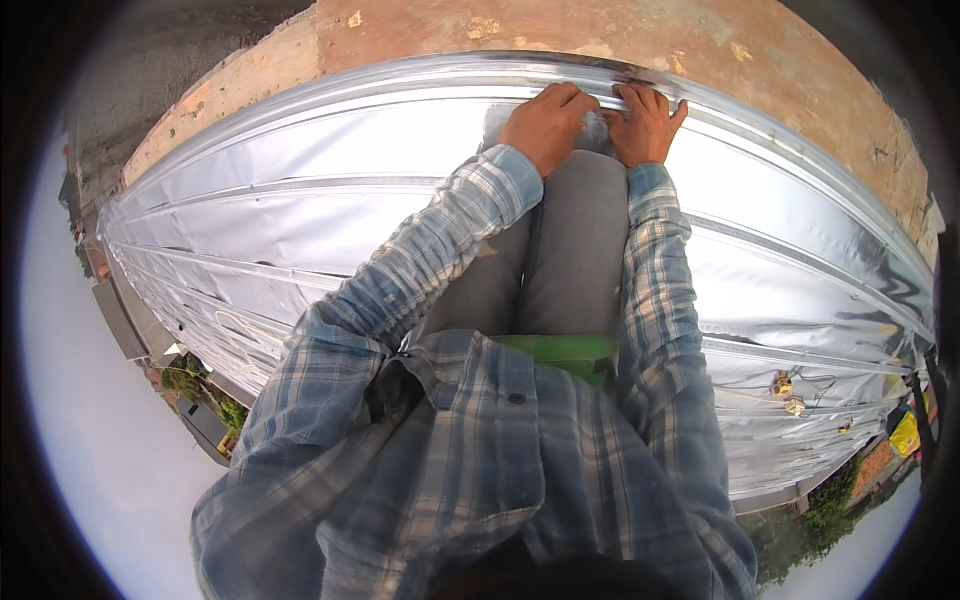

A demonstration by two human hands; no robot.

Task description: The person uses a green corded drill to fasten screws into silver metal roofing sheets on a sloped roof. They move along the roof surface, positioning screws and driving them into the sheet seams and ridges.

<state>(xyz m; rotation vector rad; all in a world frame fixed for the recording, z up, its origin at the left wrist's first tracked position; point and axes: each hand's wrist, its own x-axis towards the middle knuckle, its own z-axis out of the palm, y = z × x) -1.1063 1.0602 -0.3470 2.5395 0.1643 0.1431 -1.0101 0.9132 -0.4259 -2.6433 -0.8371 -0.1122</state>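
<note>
Here, at the upper centre of the frame, the left hand (548, 128) curls its fingers together and the right hand (645, 127) bends its fingers slightly apart, both at the silver rail (420, 76) along the brown wall (560, 25); I can't tell if either grips.

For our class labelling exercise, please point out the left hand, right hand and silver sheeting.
Left hand (543, 130): head view, back of the hand.
Right hand (644, 132): head view, back of the hand.
Silver sheeting (330, 220): head view, bare left-hand stretch.
</note>
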